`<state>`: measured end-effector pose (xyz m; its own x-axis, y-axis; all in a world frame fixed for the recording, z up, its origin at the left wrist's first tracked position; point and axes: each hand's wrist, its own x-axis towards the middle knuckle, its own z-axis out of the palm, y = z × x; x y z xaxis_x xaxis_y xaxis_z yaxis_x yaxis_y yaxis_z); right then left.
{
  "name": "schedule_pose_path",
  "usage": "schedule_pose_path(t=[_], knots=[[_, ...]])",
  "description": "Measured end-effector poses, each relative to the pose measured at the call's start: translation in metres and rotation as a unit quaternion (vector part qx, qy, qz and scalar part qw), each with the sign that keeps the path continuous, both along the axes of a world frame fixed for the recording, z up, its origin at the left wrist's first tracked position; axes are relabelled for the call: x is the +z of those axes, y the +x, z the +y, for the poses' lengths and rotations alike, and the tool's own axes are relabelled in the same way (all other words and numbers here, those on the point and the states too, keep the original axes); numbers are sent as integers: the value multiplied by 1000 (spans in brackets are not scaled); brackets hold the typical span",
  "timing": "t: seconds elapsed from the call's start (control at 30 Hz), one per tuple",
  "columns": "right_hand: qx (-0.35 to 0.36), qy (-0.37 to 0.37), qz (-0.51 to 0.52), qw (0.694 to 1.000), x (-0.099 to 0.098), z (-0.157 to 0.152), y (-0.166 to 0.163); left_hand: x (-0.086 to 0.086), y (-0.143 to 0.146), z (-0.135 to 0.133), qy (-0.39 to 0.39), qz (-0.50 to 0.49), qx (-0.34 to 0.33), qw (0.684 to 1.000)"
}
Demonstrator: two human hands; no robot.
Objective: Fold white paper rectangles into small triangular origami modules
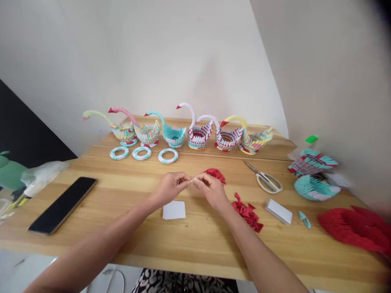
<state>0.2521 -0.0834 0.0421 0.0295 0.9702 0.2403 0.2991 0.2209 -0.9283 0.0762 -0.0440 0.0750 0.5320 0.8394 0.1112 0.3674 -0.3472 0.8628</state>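
My left hand [174, 186] and my right hand [210, 189] meet above the middle of the table, fingertips pinched together on a small piece of white paper [192, 180]. Most of that paper is hidden by my fingers. Just below my left hand lies a small stack of white paper slips [174, 210]. Behind my right hand sits a pile of red folded paper pieces [216, 175]. A second, looser heap of red folded pieces [248, 213] rests beside my right forearm.
Several folded-paper swans [174, 136] stand along the back, with three paper rings [168, 156] before them. Scissors [269, 182], a white block of paper [279, 211] and red paper work [351, 228] are on the right. A phone [62, 205] lies left on the wooden table [128, 252].
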Motion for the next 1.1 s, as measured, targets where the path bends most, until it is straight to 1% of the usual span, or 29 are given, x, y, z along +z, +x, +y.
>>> schedule_pose_path(t=[0.13, 0.2, 0.27, 0.33, 0.43, 0.6, 0.77, 0.9, 1.03, 1.1], knots=[[-1, 6, 95, 995, -2, 1, 3, -9, -1, -1, -90, -91, 49, 991], [-2, 0, 104, 995, -2, 2, 2, -12, -2, -2, -112, -125, 64, 984], [-4, -10, 84, 996, -2, 2, 0, -14, -2, -3, -122, -141, 70, 980], [-11, -15, 68, 998, -1, 2, -1, -15, -2, -5, -121, -148, 66, 979], [-18, -7, 59, 998, -1, 0, -2, -13, -1, -8, -113, -150, 39, 981], [-17, 5, 25, 1000, 4, -4, -5, -9, -1, -9, -127, -162, 8, 979], [-17, -10, 34, 999, 9, -6, -8, -18, -1, -5, -114, -169, -1, 979], [-10, -34, 63, 997, 7, -3, -8, -23, 0, -7, -96, -175, 11, 980], [18, -57, 102, 993, 2, -2, -10, -19, 3, -14, -53, -158, 44, 985], [25, -57, 118, 991, 0, -3, -11, -17, 3, -16, -46, -157, 50, 985]])
